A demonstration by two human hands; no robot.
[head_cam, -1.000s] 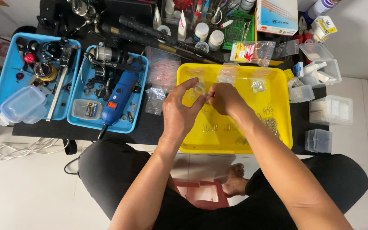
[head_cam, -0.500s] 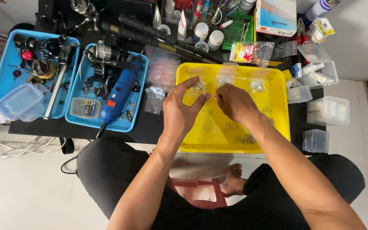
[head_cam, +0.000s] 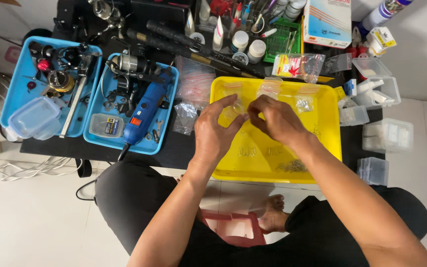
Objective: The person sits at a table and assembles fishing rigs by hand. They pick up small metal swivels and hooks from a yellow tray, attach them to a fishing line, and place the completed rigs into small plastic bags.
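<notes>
Both hands over yellow tray (head_cam: 322, 163); left hand (head_cam: 216, 133) and right hand (head_cam: 275, 118) pinch small clear bag (head_cam: 234, 111) between fingertips, contents seemingly tiny, unclear; blue tool (head_cam: 142, 116) left

1. White carton (head_cam: 328, 21) with red and blue stripes, just behind the yellow tray (head_cam: 329, 106).
2. Clear bag with a yellow-red label (head_cam: 298, 66) at the tray's back rim.
3. Little clear zip bags (head_cam: 303, 101) inside the tray.
</notes>
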